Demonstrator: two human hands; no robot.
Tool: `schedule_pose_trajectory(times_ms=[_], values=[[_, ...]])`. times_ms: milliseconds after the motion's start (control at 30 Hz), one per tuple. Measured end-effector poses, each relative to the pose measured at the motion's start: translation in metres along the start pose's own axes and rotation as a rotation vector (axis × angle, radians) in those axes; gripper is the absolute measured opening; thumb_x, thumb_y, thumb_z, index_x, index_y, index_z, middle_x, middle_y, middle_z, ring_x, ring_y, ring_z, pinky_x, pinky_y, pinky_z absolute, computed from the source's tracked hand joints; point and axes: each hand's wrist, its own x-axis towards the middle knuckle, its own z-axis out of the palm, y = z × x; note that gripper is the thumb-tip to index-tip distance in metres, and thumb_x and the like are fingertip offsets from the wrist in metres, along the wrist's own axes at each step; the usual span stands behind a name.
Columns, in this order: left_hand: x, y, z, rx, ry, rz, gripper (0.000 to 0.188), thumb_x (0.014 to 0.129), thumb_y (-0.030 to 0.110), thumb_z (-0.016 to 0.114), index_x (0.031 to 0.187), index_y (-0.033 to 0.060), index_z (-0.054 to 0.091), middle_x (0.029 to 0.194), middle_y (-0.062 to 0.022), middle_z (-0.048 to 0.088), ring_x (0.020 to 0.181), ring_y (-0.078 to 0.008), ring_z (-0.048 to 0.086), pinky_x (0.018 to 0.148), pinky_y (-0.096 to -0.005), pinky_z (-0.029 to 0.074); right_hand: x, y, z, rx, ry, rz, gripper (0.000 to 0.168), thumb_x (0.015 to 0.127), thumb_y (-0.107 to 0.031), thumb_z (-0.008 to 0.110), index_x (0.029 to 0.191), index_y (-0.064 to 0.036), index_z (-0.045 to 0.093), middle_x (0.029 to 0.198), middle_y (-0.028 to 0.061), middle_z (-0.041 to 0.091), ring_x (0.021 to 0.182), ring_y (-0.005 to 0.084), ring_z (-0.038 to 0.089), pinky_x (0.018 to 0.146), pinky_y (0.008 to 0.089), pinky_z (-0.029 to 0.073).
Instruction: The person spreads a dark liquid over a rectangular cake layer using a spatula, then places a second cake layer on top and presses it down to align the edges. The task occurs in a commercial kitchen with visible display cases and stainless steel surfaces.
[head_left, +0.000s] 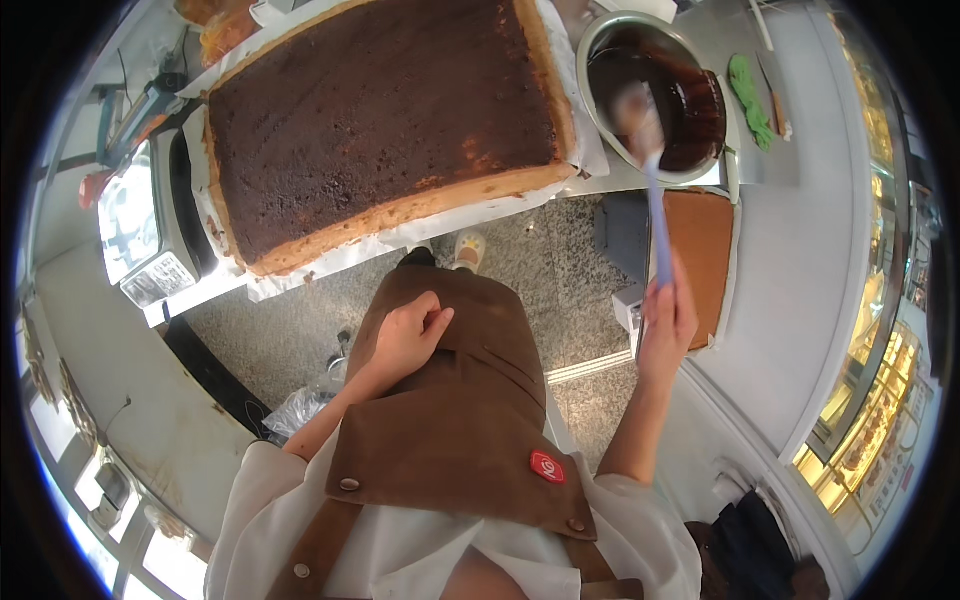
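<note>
My right hand grips the pale purple handle of a long kitchen tool. Its head is blurred over the steel bowl, so I cannot tell whether it is a brush or a spatula. Inside the bowl is a glossy dark brown sauce, thick on the right wall. To its left lies a large rectangular sheet cake on white baking paper. Most of the cake's top is coated dark brown, with lighter patches near the front right edge. In front of the brown apron, my left hand has curled fingers and holds nothing.
Right of the bowl lie a crumpled green cloth and a thin tool with a wooden handle. Below the counter is a brown sheet in a lined tray. A counter scale borders the cake's left side. A plastic bag lies low left.
</note>
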Motion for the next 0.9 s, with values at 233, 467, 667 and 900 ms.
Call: schedule_pose_trajectory(times_ms=[233,467,667,900], values=[[-0.003,0.005,0.002,0.008,0.069,0.055,0.023,0.093,0.017,0.065,0.08,0.0025,0.051,0.063,-0.0118,0.052,0.054,-0.0244,0.051,0.053,-0.0355,0.041,0.119,0.018,-0.006,-0.311,-0.054,0.015,0.032,0.1,-0.017,0.053,0.129,-0.01,0.064,0.076,-0.0045,0.054,0.063,0.0038,0.042,0.054,0.0189,0.033],[-0.015,-0.001,0.002,0.014,0.19,0.002,0.025,0.092,0.02,0.065,0.078,0.0044,0.051,0.064,-0.0128,0.059,0.059,-0.0319,0.061,0.054,-0.0403,0.046,0.109,0.008,-0.014,0.152,-0.083,0.129,0.036,0.101,-0.014,0.052,0.134,0.0,0.055,0.083,0.0016,0.054,0.057,0.0029,0.035,0.049,0.0181,0.028],[-0.023,0.003,-0.003,-0.002,0.251,-0.02,0.025,0.092,0.02,0.065,0.078,0.0042,0.051,0.063,-0.0129,0.06,0.058,-0.0326,0.061,0.054,-0.0404,0.046,0.069,0.013,-0.021,0.6,-0.049,0.222,0.041,0.1,-0.015,0.054,0.137,0.003,0.05,0.088,0.008,0.058,0.06,0.0063,0.038,0.056,0.0204,0.032],[-0.027,0.001,-0.003,-0.009,0.313,-0.036,0.024,0.092,0.021,0.065,0.079,0.0045,0.052,0.063,-0.0125,0.06,0.059,-0.0323,0.061,0.054,-0.0404,0.045,0.02,0.026,0.013,0.624,-0.326,0.425,0.045,0.1,-0.016,0.055,0.139,0.004,0.047,0.088,0.0077,0.058,0.06,0.0065,0.037,0.058,0.0209,0.034]])
